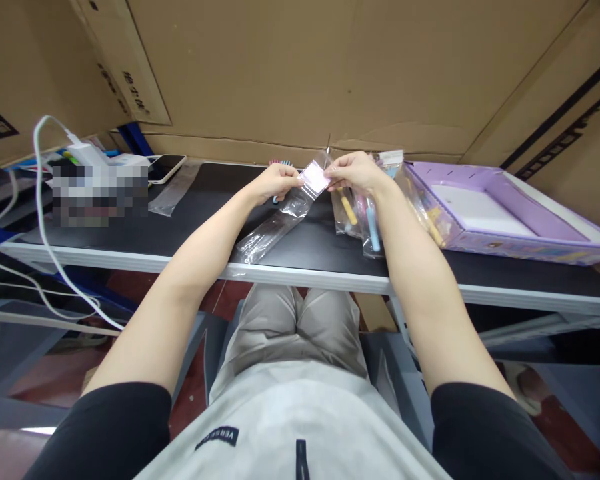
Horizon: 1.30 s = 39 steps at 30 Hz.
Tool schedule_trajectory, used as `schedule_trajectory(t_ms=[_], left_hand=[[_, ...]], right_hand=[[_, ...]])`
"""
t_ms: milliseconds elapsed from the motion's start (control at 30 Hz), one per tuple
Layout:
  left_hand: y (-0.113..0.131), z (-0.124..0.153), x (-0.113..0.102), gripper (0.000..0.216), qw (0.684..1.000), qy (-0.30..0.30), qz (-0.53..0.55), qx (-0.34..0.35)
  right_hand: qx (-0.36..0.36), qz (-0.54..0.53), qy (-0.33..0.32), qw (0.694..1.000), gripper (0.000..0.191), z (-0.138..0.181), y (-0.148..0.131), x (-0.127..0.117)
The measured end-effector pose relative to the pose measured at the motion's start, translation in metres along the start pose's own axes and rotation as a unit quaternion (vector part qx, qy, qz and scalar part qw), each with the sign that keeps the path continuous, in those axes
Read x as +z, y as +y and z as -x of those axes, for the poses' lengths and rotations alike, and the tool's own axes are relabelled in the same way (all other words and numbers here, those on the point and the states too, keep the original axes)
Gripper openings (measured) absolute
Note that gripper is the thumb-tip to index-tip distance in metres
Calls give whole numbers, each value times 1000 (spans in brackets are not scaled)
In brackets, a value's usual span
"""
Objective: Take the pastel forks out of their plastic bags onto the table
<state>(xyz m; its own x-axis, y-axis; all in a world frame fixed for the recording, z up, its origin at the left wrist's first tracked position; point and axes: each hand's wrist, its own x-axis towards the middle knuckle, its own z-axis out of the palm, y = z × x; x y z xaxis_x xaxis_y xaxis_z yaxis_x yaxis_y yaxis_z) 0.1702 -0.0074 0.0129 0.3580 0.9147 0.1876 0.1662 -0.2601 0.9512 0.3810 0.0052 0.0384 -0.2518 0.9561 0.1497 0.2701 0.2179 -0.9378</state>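
Note:
A long clear plastic bag (275, 230) slants over the black table, its lower end at the front edge. At its upper end is a small white card (314, 177); whether it is in or on the bag I cannot tell. My left hand (276, 183) pinches the left side of this end, and my right hand (356, 173) pinches the right. Colourful bristles (281, 163) show behind my left hand, with a blue tip (275, 199) below; the hand hides what lies between. Beside my right hand lie clear bags with a yellow handle (349, 208) and a blue handle (373, 227).
An open purple box (510, 243) stands at the right. Leftward on the table (220, 200) are another clear bag (175, 190), a phone (167, 169) and a white charger with a cable (39, 180). Cardboard walls (300, 73) enclose the back and sides.

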Motion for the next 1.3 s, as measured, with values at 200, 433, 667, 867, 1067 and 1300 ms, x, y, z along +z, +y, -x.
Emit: schedule_trajectory(t_ms=[200,433,667,867,1067,1300], left_hand=[[0,1,-4,22,1000,4,28,-14],[-3,0,-5,25,999,13,34,-3],[-6,-1,-11,24,997,55,53,21],[-9,-3,-18,22,991,112,58,36],[-17,-11,-23,18,977,199,50,57],[-25,-19,-28,18,949,302,64,63]], right_hand=[[-10,-24,47,999,16,-3,1,-6],[4,-47,71,996,14,-2,-1,-3],[-2,-68,176,982,10,-14,1,-8],[2,-39,209,977,9,-18,1,-7],[42,37,189,980,14,-24,-6,-7],[41,227,99,968,15,-53,-9,-7]])
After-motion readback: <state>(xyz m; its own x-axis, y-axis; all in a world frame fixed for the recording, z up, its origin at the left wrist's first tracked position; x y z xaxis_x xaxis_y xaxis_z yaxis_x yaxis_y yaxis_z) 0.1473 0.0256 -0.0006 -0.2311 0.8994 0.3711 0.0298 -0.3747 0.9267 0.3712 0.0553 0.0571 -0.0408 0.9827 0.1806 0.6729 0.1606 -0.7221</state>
